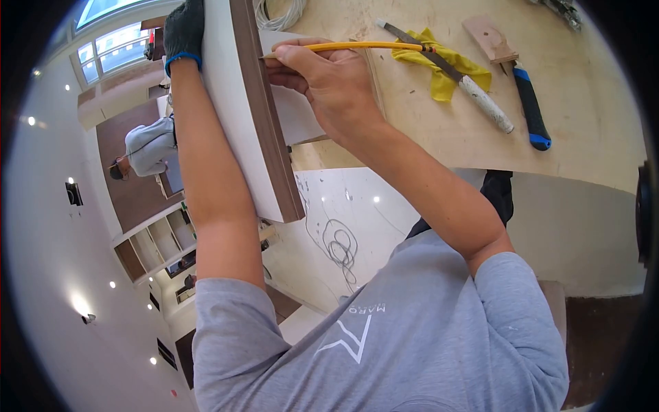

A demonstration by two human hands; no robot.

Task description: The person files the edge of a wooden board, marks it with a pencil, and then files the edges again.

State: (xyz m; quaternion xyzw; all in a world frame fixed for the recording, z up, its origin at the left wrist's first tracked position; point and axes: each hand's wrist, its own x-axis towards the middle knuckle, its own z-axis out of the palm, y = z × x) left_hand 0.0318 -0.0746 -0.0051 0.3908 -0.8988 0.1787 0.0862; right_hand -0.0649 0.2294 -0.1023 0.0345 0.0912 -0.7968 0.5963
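Right hand (329, 82) bare, closed around a yellow pencil (357, 47) – tip set against the brown edge of a white-faced board (237, 137), shaft running off to the right. Left hand (184, 31) in a dark glove with a blue cuff, laid against the board's white face near its far end; fingers cut off by the frame, so cannot tell whether clasped or flat. Board standing on its edge between the two forearms, near end reaching past the rim of the plywood worktop (563, 130) and out over the pale floor.

Farther right on the worktop: a crumpled yellow cloth (439, 75), a long blade with a white handle (480, 103) lying across it, a tool with a blue-and-black handle (532, 113) just beside, and a small wooden block (489, 38) touching that tool's top. Down on the floor – a loose coil of thin cable (341, 247). Well apart at the left, another person (147, 147) in a grey top.
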